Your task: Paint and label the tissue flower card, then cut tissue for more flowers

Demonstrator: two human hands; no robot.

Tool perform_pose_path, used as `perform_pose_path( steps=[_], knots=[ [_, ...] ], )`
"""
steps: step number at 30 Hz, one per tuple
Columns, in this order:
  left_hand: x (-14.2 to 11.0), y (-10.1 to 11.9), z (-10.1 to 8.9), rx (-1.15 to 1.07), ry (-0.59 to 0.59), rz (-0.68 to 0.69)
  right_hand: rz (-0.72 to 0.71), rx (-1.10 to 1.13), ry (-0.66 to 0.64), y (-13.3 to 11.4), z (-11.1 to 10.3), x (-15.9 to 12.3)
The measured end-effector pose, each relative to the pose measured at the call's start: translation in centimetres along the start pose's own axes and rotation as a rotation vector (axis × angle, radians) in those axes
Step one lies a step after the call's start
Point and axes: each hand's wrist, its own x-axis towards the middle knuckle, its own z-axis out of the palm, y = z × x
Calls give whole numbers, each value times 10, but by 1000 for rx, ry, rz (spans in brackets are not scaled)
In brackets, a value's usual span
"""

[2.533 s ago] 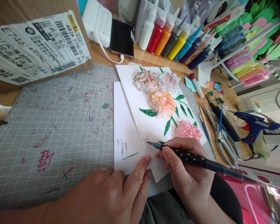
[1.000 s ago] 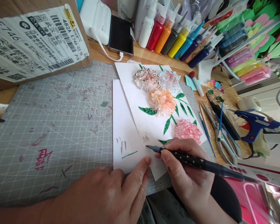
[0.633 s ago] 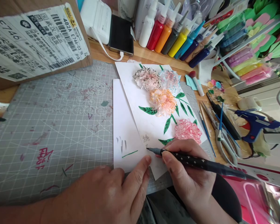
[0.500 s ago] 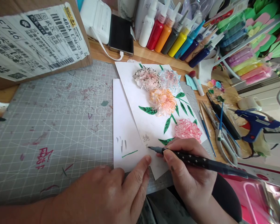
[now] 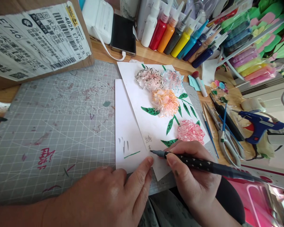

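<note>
**Brush pen [image 5: 203, 164] tip close by the grey characters [image 5: 148, 139], left fingertip just below**

The fingers of the right hand [image 5: 191, 170] pinch the brush pen near its tip end, thumb on the near side. Its long axis runs crosswise, the tip pointing left and the barrel sloping down to the right beyond the grip. The tip is at the paper just below the grey characters; whether it touches cannot be told. These marks lie to the left of the right fingers and slightly beyond them.

The left hand [image 5: 111, 192] is palm down, index finger stretched out, thumb alongside. The other fingers seem folded under, so whether they grip anything cannot be told. Its index tip rests at the left edge of the flowered sheet [image 5: 134, 91], nearer the pen tip than the right fingertips are.

The flowered sheet lies between and beyond the hands, its long axis slanting away to the left, partly over a plain sheet [image 5: 124, 118]. It bears four ruffled flowers [image 5: 166, 103] and green leaves [image 5: 150, 111].

Underneath is a grey cutting mat [image 5: 80, 126] on the wooden table [image 5: 103, 55]. Farther out stand a cardboard box [image 5: 87, 58] at left, paint bottles [image 5: 179, 45] at the back, and scissors [image 5: 227, 146] and a blue glue gun [image 5: 260, 126] at right.
</note>
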Motion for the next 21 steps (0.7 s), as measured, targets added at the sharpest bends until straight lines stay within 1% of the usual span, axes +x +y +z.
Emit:
perform_pose_path(
  steps=[7,17,21],
  knots=[
    [1,-2,0,-30,14,-2,-10,7,-40,0,0,-1],
    [-1,0,1,-9,-13,5,-14,-74,43,0,-1,2],
    [-2,1,2,-20,-21,-4,7,-30,51,0,0,0]
  ],
)
